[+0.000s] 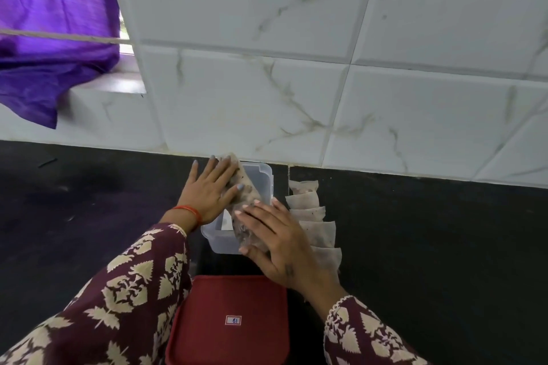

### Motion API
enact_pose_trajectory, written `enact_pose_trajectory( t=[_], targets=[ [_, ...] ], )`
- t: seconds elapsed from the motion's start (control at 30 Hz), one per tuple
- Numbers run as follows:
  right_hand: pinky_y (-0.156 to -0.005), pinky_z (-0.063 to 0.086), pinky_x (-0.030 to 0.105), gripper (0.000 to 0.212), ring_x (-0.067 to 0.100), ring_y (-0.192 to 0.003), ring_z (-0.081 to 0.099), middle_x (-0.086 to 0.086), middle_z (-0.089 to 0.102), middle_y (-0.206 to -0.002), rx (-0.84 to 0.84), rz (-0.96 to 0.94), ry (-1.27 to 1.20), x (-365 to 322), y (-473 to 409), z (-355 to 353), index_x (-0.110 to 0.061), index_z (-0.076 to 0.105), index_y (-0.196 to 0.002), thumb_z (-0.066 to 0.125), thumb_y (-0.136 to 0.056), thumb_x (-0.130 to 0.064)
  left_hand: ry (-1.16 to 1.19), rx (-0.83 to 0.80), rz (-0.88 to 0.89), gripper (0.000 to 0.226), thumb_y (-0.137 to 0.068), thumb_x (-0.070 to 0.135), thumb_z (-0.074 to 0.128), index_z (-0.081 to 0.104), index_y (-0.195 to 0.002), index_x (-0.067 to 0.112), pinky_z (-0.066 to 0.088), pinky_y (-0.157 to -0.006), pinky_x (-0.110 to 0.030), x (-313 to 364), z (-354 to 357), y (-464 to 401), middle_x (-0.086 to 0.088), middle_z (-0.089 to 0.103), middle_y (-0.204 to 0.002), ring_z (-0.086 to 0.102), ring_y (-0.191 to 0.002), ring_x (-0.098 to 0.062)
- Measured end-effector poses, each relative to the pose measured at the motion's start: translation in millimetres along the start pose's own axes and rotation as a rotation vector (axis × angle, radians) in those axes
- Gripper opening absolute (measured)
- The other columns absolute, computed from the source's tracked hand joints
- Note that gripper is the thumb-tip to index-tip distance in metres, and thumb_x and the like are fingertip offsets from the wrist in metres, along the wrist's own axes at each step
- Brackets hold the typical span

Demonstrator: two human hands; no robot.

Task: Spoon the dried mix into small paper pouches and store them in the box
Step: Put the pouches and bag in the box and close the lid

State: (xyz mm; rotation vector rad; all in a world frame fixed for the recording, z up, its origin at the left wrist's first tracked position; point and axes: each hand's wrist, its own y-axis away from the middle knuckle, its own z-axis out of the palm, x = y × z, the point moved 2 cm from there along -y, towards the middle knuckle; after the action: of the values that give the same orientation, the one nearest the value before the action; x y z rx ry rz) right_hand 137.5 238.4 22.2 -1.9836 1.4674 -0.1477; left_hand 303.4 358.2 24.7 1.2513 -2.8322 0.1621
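A clear plastic box (262, 172) stands on the black counter against the tiled wall. A stack of filled paper pouches (247, 195) with dark specks stands on edge inside it. My left hand (210, 190) presses the pouches from the left with straight fingers. My right hand (275, 243) presses them from the right and near side, fingers extended over the stack. To the right of the box, several more filled pouches (318, 231) lie overlapping in a row on the counter.
A dark red lid (231, 320) with a small label lies on the counter in front of the box. White marble-look tiles (296, 83) form the wall behind. A purple cloth (53, 24) hangs over a sill at the upper left.
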Motion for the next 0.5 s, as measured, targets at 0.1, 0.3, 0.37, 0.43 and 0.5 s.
enact_pose_trajectory(
  t=[0.1, 0.3, 0.37, 0.43, 0.5],
  targets=[
    [-0.114, 0.023, 0.030, 0.043, 0.011, -0.125, 0.046, 0.001, 0.059, -0.130, -0.017, 0.050, -0.040, 0.9, -6.9, -0.9, -0.015, 0.055, -0.131, 0.037, -0.098, -0.037, -0.044, -0.038, 0.022, 0.115, -0.055, 0.074, -0.040, -0.001, -0.150, 0.024, -0.017, -0.113, -0.041, -1.6, 7.0, 1.6, 0.005, -0.008, -0.158, -0.010, -0.146, -0.018],
    [-0.089, 0.044, 0.036, 0.036, 0.024, -0.104, 0.055, 0.006, 0.065, -0.113, -0.136, 0.258, -0.070, -1.4, -33.8, -0.3, -0.015, 0.053, -0.124, 0.032, -0.101, -0.031, -0.112, -0.089, 0.045, 0.097, -0.066, 0.058, -0.025, 0.006, -0.151, 0.024, -0.014, -0.115, -0.042, 4.9, 5.6, 1.7, 0.001, 0.012, -0.159, -0.008, -0.146, -0.022],
    [-0.083, 0.044, 0.037, 0.031, 0.027, -0.103, 0.055, 0.008, 0.064, -0.109, -0.192, 0.295, -0.046, 2.7, -39.4, 7.1, -0.015, 0.048, -0.124, 0.032, -0.102, -0.030, -0.127, -0.109, 0.029, 0.098, -0.064, 0.057, -0.025, 0.005, -0.151, 0.025, -0.014, -0.116, -0.043, 5.8, 4.9, 2.3, 0.002, 0.022, -0.157, -0.009, -0.146, -0.023],
    [-0.082, 0.047, 0.040, 0.037, 0.030, -0.101, 0.055, 0.012, 0.063, -0.106, -0.191, 0.302, 0.000, 2.7, -41.6, 12.3, -0.012, 0.048, -0.124, 0.029, -0.100, -0.032, -0.142, -0.119, 0.016, 0.099, -0.063, 0.058, -0.026, 0.006, -0.151, 0.026, -0.015, -0.116, -0.043, 5.2, 5.5, 1.0, 0.002, 0.020, -0.157, -0.009, -0.146, -0.024],
    [-0.080, 0.048, 0.041, 0.043, 0.030, -0.094, 0.057, 0.013, 0.064, -0.101, -0.175, 0.275, 0.017, 2.7, -41.2, 18.6, -0.007, 0.054, -0.119, 0.027, -0.098, -0.033, -0.146, -0.126, 0.015, 0.101, -0.062, 0.058, -0.026, 0.011, -0.151, 0.027, -0.015, -0.116, -0.044, 5.5, 6.6, -0.8, 0.003, 0.020, -0.157, -0.010, -0.146, -0.025]
  ],
)
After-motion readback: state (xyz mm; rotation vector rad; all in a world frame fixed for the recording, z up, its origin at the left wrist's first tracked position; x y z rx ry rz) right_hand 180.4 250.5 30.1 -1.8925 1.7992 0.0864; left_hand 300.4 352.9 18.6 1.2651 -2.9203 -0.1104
